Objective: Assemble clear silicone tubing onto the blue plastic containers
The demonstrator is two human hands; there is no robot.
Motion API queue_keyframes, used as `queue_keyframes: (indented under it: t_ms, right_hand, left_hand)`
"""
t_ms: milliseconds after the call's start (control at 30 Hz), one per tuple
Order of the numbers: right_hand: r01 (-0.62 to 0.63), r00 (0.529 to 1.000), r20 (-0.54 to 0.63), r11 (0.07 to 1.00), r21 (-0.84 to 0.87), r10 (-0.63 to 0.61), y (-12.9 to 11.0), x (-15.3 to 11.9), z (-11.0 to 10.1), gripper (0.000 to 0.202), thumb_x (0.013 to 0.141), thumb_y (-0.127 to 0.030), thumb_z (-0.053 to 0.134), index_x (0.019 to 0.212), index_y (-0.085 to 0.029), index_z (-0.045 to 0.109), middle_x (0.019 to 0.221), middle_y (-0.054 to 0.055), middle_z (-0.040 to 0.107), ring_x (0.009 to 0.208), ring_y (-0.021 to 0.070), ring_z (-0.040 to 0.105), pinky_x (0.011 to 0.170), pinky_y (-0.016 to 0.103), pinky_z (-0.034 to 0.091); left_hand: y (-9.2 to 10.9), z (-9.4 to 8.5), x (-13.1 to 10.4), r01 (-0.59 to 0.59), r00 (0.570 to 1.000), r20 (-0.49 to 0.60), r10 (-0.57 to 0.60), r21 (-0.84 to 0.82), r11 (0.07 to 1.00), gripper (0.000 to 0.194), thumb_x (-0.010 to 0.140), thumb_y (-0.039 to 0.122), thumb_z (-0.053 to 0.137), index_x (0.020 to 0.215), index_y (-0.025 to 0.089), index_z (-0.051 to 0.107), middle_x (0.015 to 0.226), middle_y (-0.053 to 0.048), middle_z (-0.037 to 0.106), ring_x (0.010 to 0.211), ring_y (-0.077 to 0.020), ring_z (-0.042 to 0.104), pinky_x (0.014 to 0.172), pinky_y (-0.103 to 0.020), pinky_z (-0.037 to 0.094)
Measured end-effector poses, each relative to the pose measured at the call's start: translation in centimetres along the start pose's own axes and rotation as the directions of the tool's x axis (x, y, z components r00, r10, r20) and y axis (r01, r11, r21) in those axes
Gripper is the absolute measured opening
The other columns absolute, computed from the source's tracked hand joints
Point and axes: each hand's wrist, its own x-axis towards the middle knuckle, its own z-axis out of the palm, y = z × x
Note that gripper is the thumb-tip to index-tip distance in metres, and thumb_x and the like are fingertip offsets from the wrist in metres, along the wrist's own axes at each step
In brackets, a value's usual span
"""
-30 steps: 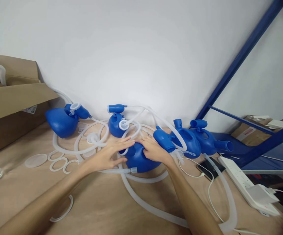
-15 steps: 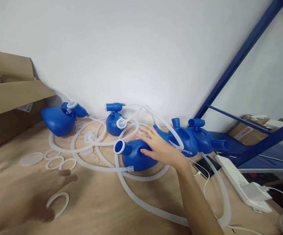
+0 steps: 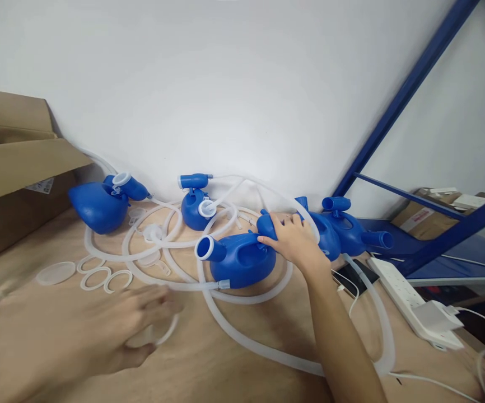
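My left hand [image 3: 112,327], blurred by motion, is over the table at the lower left, pinching a thin white plastic ring [image 3: 170,330]. My right hand [image 3: 299,242] grips the small blue upper spout piece [image 3: 266,226] of a blue plastic urinal bottle [image 3: 242,270], fingers wrapped over its far side. That bottle lies in the middle of the table, its wide neck [image 3: 204,247] facing left. A clear hose connector [image 3: 224,284] joins a translucent hose [image 3: 263,350] near its base. Further blue bottles stand behind my right hand, partly hidden by it.
Two more blue bottles with white-rimmed spouts [image 3: 102,207] [image 3: 194,211] stand near the wall among coiled hoses. Several white rings [image 3: 95,278] and a flat translucent disc [image 3: 55,273] lie at left. A cardboard box [image 3: 19,168], a phone [image 3: 358,277], a power strip [image 3: 410,302] and blue shelving surround them.
My left hand has moved right with the ring toward the bottle. My right hand has gone from resting over the bottle's body to gripping its upper spout piece.
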Motion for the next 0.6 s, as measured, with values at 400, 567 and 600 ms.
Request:
queue_keyframes:
  t_ms: [400,567,600]
  right_hand:
    - [-0.015,0.972,0.235,0.994,0.107,-0.011,-0.1,-0.6,-1.9,0.088,0.098,-0.031,0.062,0.171,-0.021,0.013,0.159,0.029,0.046,0.125,0.0458,0.066,0.097,0.049,0.052]
    - [-0.08,0.952,0.304,0.98,0.18,0.022,0.0,-2.8,-3.8,0.085,0.1,-0.033,0.058,0.171,-0.034,0.01,0.148,0.022,0.057,0.122,0.043,0.068,0.1,0.053,0.052]
    - [-0.054,0.959,0.283,0.971,0.232,-0.014,0.3,-3.3,-4.3,0.081,0.102,-0.034,0.056,0.17,-0.039,0.013,0.152,0.019,0.054,0.123,0.0413,0.068,0.102,0.053,0.052]
  left_hand:
    - [4.8,4.1,19.1,-0.204,0.955,-0.159,0.252,0.268,0.941,0.048,0.1,0.033,0.056,0.147,0.024,0.058,0.147,-0.016,0.059,0.098,-0.0251,0.073,0.068,-0.031,0.06]
    - [4.7,4.0,19.1,-0.123,0.967,-0.178,0.18,0.289,0.949,0.047,0.096,0.032,0.062,0.143,0.024,0.061,0.144,-0.013,0.063,0.096,-0.0234,0.074,0.064,-0.028,0.056]
    - [4.6,3.9,19.2,-0.132,0.966,-0.18,0.187,0.278,0.951,0.047,0.096,0.033,0.063,0.142,0.024,0.062,0.142,-0.012,0.064,0.096,-0.0236,0.074,0.064,-0.028,0.056]
